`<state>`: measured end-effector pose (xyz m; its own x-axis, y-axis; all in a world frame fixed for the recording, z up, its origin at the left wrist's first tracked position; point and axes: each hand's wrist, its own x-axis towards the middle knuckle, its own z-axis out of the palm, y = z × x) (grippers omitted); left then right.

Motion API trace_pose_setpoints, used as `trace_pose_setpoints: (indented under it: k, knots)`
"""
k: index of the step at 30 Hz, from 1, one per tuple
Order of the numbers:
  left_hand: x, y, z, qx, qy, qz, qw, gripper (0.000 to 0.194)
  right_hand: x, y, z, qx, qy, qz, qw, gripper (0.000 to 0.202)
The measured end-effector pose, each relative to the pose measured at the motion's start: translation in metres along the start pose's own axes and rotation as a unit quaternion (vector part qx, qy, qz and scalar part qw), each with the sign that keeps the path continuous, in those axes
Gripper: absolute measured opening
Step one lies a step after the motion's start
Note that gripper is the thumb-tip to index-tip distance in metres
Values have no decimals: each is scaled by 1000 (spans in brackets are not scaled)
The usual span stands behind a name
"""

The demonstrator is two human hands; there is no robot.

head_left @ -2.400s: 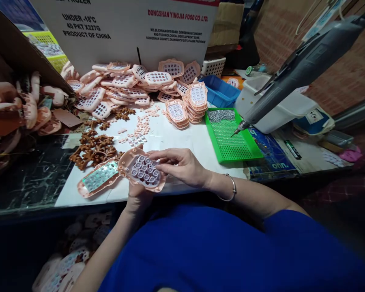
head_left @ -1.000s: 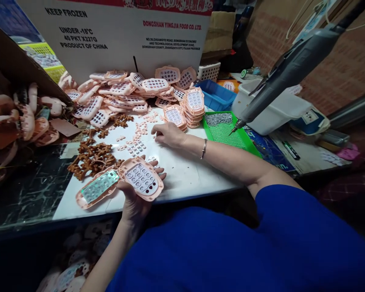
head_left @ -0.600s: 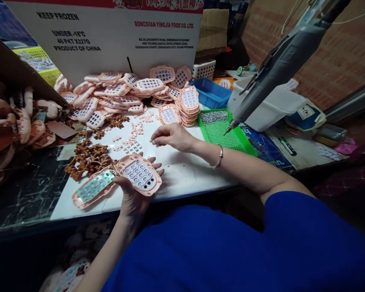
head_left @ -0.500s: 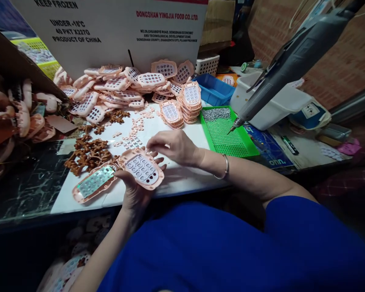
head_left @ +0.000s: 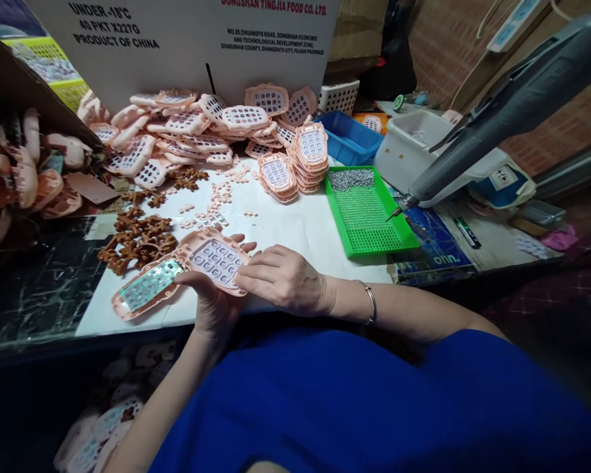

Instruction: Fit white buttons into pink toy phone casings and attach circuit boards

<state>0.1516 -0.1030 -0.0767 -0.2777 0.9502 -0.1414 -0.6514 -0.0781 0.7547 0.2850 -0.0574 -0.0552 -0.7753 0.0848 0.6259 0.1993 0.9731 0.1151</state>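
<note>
My left hand (head_left: 211, 299) is closed round a pink toy-phone casing half (head_left: 199, 244), fingers beneath it and thumb at its left edge. A pale button insert with ringed bumps (head_left: 219, 261) lies inside the casing. The fingers of my right hand (head_left: 293, 282) are pressed together at the casing's lower right corner; whatever they pinch is hidden. To the left, another casing half with a green circuit board (head_left: 150, 286) rests on the white work surface, close to my left thumb. Small pale pink button pieces (head_left: 221, 197) and brown plastic pieces (head_left: 138, 236) lie beyond.
A green tray (head_left: 369, 217) of screws stands to the right, with an electric screwdriver (head_left: 473, 131) hanging over it. Stacked casings (head_left: 310, 157) and a large heap of pink shells (head_left: 177, 131) sit behind. A blue bin (head_left: 349, 141) stands near a white tub (head_left: 408, 157).
My right hand has come down from the casing's top edge to its lower right corner. Dark holes seen there earlier are now covered by my fingers. The view has shifted slightly.
</note>
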Motion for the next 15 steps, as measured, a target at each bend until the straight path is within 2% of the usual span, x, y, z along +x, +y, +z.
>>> trace_pose_setpoints:
  k: [4, 9, 15]
  knots:
    - [0, 3, 4, 2, 19, 43, 999, 89, -5, -7, -1, 14, -6, 24, 1000, 25]
    - [0, 3, 3, -6, 17, 40, 999, 92, -9, -1, 9, 48, 61, 44, 996, 22]
    - [2, 2, 4, -18, 9, 4, 1000, 93, -4, 5, 14, -14, 103, -23, 994, 16]
